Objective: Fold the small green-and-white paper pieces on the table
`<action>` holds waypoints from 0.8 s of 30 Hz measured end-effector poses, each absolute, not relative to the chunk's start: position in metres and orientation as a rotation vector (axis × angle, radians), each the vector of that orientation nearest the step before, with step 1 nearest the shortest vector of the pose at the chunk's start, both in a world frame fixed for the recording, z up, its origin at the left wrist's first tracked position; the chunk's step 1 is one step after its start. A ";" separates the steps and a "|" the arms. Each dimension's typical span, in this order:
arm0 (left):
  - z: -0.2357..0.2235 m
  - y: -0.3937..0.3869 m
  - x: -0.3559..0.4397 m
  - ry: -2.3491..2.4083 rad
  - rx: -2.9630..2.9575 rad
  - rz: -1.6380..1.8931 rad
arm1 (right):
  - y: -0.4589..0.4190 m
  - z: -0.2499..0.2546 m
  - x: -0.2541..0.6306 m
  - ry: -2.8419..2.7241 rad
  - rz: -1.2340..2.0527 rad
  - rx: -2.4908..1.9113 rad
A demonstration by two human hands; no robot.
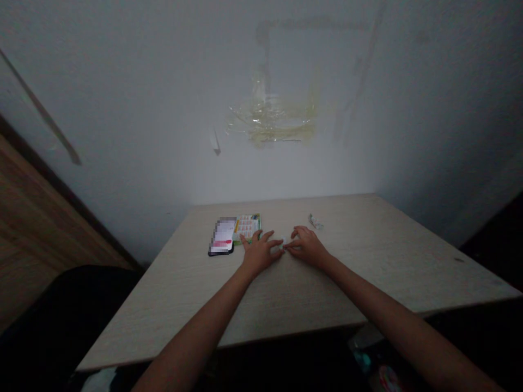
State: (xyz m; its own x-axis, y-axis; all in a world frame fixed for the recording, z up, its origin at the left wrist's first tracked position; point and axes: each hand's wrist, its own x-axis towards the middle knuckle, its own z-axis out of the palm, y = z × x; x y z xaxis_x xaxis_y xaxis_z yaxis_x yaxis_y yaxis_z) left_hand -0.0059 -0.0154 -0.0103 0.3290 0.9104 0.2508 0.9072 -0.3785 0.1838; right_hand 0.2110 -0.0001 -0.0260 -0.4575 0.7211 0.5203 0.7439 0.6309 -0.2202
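Observation:
Both hands meet low over the middle of the table, palms down. My left hand (260, 254) has its thumb and index finger at a small whitish piece (284, 242), too small to name; its other fingers are spread. From the other side, my right hand (308, 246) pinches at the same piece with thumb and fingers, the rest curled. Just beyond the left fingers lies a colourful printed card or sheet (247, 224) with rows of small pictures. A phone (223, 239) with a lit, partly blurred screen rests to its left, overlapping its edge.
A crumpled clear wrapper (315, 221) lies beyond my right hand. The pale wooden table (359, 228) backs onto a wall (163, 109) with peeling tape (281, 122). A dark chair-like shape (73, 310) is at the left, and items (388, 375) sit below the front edge.

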 end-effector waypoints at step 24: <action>-0.006 -0.013 -0.006 1.722 2.546 0.370 | 0.001 -0.017 0.204 -2.204 -0.103 -1.384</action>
State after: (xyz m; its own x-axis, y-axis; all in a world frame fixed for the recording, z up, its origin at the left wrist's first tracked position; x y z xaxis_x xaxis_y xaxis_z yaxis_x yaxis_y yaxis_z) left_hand -0.0061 -0.0126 -0.0065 0.3527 0.9199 0.1713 0.9090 -0.3803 0.1704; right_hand 0.2037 0.0011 -0.0166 -0.3339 0.8159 0.4720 0.8564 0.4717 -0.2097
